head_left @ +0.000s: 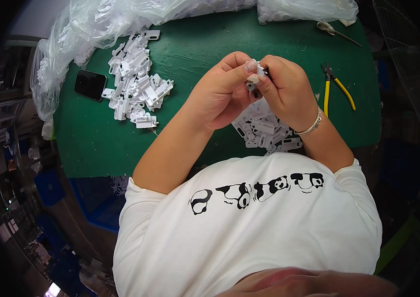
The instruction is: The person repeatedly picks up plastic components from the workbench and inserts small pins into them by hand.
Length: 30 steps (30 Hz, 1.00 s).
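Observation:
My left hand [225, 86] and my right hand [287, 89] meet above the green table, both closed with their fingertips pinching one small white plastic part [260, 70]. Dark bits show at its edge and just below it, but the fingers cover most of it. Under my right hand lies a pile of white plastic parts [264, 126], partly hidden by the hands. Another heap of similar white parts [133, 74], with slots and small pegs, spreads out to the left of my left forearm.
A black phone [90, 84] lies left of the heap. Yellow-handled cutting pliers [327, 89] rest at the right, with a thin pointed tool [337, 33] farther back. Clear plastic bags [136, 17] line the far edge. A blue bin [96, 203] stands below the table's near left edge.

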### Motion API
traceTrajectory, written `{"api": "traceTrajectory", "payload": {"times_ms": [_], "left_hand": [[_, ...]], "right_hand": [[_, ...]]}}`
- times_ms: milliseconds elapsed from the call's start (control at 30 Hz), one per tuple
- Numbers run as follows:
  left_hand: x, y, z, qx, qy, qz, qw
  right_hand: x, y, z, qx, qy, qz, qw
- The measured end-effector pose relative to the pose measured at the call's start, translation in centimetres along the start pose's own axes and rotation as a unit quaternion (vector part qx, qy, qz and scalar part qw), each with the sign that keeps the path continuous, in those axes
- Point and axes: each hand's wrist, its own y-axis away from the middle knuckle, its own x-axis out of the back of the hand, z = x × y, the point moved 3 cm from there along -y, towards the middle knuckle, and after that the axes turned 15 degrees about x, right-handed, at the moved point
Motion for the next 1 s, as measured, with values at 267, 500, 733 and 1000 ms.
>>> {"api": "traceTrajectory", "payload": {"times_ms": [267,500,733,1000], "left_hand": [[0.1,0.3,0.3,0.032,-0.017,-0.01,0.999],[0.1,0.2,0.0,0.033,-0.001,-0.002,0.999],[-0.7,0.1,-0.2,0.012,0.021,0.018,1.0],[-1.2,0.1,-0.5,0.02,0.04,0.03,0.999]], "right_hand": [[0.5,-0.4,-0.6,0.037,0.034,-0.021,0.999],[0.4,-0.3,-0.4,0.03,0.05,-0.044,0.997],[0.2,-0.1,0.4,0.023,-0.008,-0.011,1.0],[0.7,-0.3,0.2,0.015,0.044,0.008,0.999]]}}
